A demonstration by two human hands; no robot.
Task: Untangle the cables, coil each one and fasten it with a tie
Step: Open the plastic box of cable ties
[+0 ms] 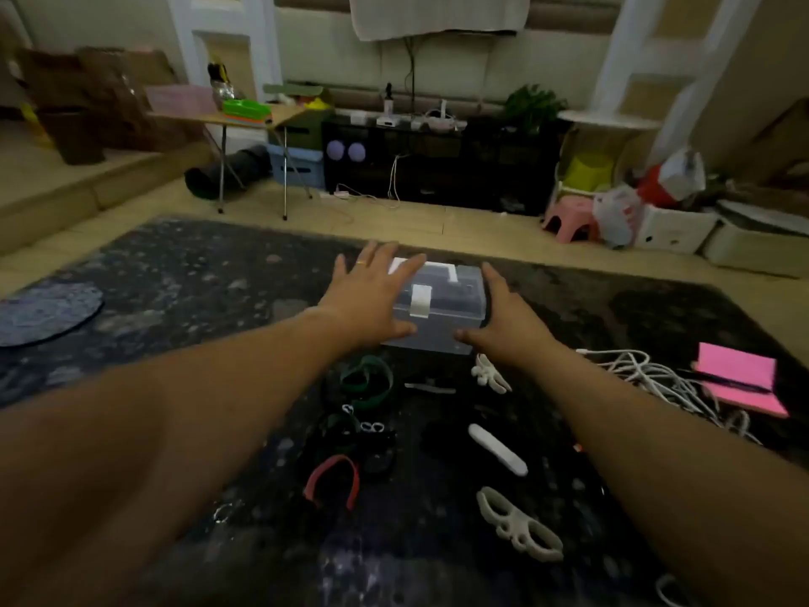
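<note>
- My left hand [372, 295] and right hand [503, 317] flank the translucent plastic box with a white latch [442, 330]. The fingers are straight and spread, clamped on nothing. I cannot tell whether the palms touch its walls.
- I judge the step is taking hold of the box. I'd press evenly on both side walls, since smooth plastic slips, and keep it level.
- The tangle of thin white cables [656, 378] lies loose on the dark speckled rug [175, 278] to my right, just beside a pink notepad [740, 383].
- Between my forearms lie a soft green strap loop [367, 378], a curved red strap [332, 479] and a flat, white rubbery tie with holes [516, 523].
</note>
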